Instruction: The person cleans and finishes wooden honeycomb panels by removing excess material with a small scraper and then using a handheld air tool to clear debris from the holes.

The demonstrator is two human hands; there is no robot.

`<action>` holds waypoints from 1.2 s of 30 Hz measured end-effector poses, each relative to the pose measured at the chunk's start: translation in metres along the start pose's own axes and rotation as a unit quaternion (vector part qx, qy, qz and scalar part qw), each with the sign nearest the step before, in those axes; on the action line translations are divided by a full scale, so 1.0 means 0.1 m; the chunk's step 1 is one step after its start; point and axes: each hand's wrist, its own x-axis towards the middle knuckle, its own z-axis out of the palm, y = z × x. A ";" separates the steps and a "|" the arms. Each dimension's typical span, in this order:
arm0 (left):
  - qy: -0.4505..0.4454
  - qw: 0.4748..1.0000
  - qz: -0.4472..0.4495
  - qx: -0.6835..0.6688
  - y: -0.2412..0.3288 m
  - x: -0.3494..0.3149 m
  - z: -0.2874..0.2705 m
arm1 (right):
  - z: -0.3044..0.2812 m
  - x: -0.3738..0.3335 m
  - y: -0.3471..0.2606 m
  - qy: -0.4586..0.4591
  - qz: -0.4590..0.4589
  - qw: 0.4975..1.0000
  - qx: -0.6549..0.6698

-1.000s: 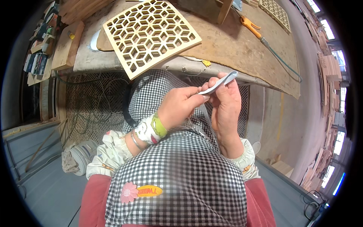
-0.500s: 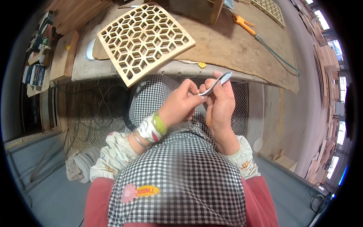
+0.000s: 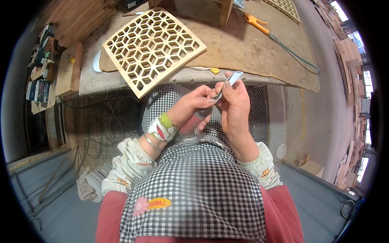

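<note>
In front of my apron, both hands meet on a narrow folded strip [image 3: 234,77], pale blue on one face and dark grey on the other. It looks like sandpaper. My right hand [image 3: 235,107] grips it between thumb and fingers, with the pale end sticking up past the fingertips. The fingertips of my left hand [image 3: 188,106] pinch its lower end. Under the left hand shows a pinkish and grey thing [image 3: 191,124], partly hidden, whose kind I cannot make out. Beyond my hands, a square wooden lattice panel [image 3: 139,90] lies on the workbench, one corner overhanging the front edge.
The workbench [image 3: 243,52] has a brown covering. On it lie an orange air blow gun [image 3: 255,23] with a green hose [image 3: 298,58], and a yellow scrap [image 3: 214,71]. Another lattice panel [image 3: 288,9] is at far right. A wooden block [image 3: 69,71] stands at left.
The strip and both hands have shifted slightly left in the picture. The pinkish and grey thing under my left hand has come into sight. My grip on the strip persists.
</note>
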 end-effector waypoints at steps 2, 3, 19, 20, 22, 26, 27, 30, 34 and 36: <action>-0.025 1.000 -0.001 0.002 0.02 0.01 -0.03 | 0.02 0.00 -0.02 -0.008 0.007 1.000 -0.002; -0.026 1.000 0.003 0.000 0.00 0.03 -0.05 | 0.01 0.01 -0.03 -0.005 0.015 1.000 0.000; 0.236 0.709 0.227 0.624 0.11 -0.36 0.34 | -0.04 0.07 0.00 0.027 0.048 0.998 0.002; 0.240 0.724 0.208 0.612 0.13 -0.35 0.34 | -0.02 0.05 0.00 0.020 0.045 0.999 -0.002; 0.244 0.753 0.169 0.588 0.16 -0.31 0.35 | 0.01 0.01 0.01 0.008 0.037 0.999 -0.011; 0.263 0.702 0.264 0.606 -0.02 -0.23 0.32 | 0.09 -0.08 -0.05 0.027 0.010 1.000 -0.007; 0.269 0.674 0.294 0.622 -0.08 -0.20 0.32 | 0.10 -0.09 -0.06 0.027 -0.012 1.000 -0.009; 0.281 0.598 0.323 0.677 -0.14 -0.18 0.36 | 0.12 -0.14 -0.06 0.051 -0.026 0.998 -0.001; 0.283 0.541 0.362 0.704 -0.22 -0.08 0.36 | 0.07 -0.11 -0.04 0.051 -0.066 0.996 -0.007; 0.277 0.531 0.364 0.713 -0.26 -0.04 0.34 | -0.04 -0.06 -0.01 0.047 -0.064 0.997 -0.010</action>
